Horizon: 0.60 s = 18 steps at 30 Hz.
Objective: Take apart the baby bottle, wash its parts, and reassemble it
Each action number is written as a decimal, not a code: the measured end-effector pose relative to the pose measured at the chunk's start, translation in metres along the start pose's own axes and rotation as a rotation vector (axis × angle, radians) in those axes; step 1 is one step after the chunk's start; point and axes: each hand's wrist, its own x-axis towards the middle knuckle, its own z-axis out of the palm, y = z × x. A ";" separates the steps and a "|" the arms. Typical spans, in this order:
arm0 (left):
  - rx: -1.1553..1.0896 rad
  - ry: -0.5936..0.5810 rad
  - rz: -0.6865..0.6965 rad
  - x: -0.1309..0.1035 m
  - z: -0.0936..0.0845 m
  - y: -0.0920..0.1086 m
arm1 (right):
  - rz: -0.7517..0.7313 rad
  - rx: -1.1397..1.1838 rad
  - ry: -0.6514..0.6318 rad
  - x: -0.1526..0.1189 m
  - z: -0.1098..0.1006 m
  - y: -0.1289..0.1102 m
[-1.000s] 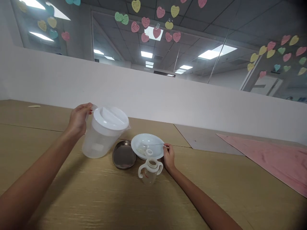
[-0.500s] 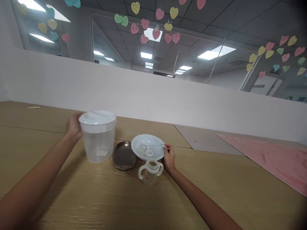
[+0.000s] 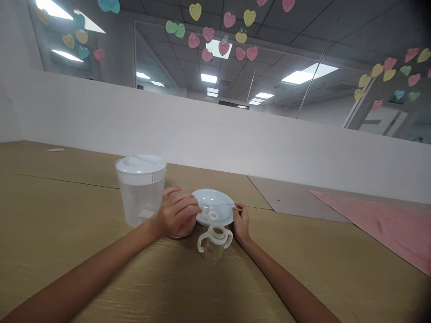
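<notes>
Currently left hand (image 3: 180,213) loose, fingers half-curled over metal dish (image 3: 182,236), lidded pitcher (image 3: 141,193) to its left. Right hand (image 3: 241,222) pinches thin rod (image 3: 222,205) over white bowl (image 3: 213,195); two-handled baby bottle (image 3: 214,249) stands between hands

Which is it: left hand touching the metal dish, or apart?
Cannot tell. In the head view, the left hand covers most of the metal dish; its near edge shows, but neither contact nor gap is plain.
</notes>
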 end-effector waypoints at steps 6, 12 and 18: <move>0.128 -0.358 -0.122 0.002 0.038 -0.005 | 0.010 0.010 -0.003 0.000 0.001 0.001; 0.083 -0.525 -0.217 0.006 0.050 -0.009 | 0.022 0.022 -0.009 -0.002 0.003 -0.002; 0.088 -0.625 -0.232 0.035 0.074 -0.005 | 0.012 0.018 -0.009 -0.004 0.002 -0.008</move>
